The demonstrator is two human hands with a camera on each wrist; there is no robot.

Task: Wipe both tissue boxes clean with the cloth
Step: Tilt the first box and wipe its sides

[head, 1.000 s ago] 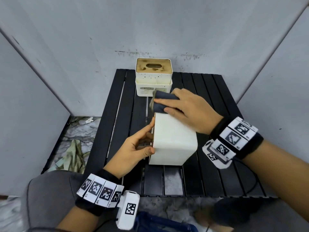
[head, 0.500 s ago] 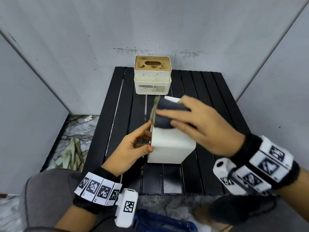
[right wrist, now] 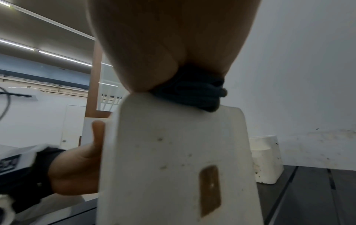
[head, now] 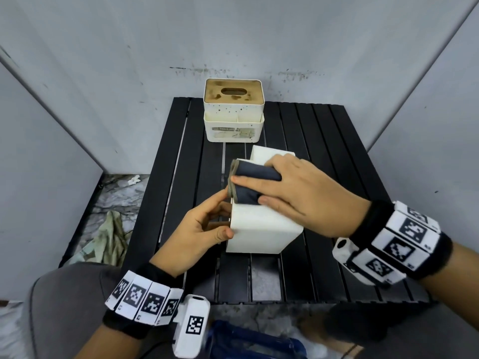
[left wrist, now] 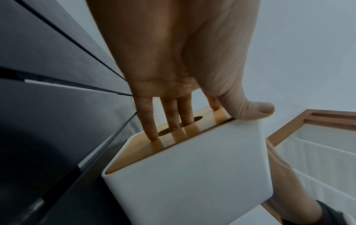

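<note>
A white tissue box lies on its side in the middle of the black slatted table. My right hand grips a folded dark blue cloth and presses it on the box's upward face. In the right wrist view the cloth is bunched under my palm on the speckled box. My left hand steadies the box from the left. Its straight fingertips press the wooden lid and the thumb rests over the edge. A second, stained tissue box stands upright at the table's far edge.
Grey walls close in the table at the back and on both sides. A crumpled pale rag lies on the floor to the left. A blue object sits below the table's near edge, between my knees.
My right hand has slid the cloth along the box's top face, from its far end towards me. My left hand has kept its place against the box.
</note>
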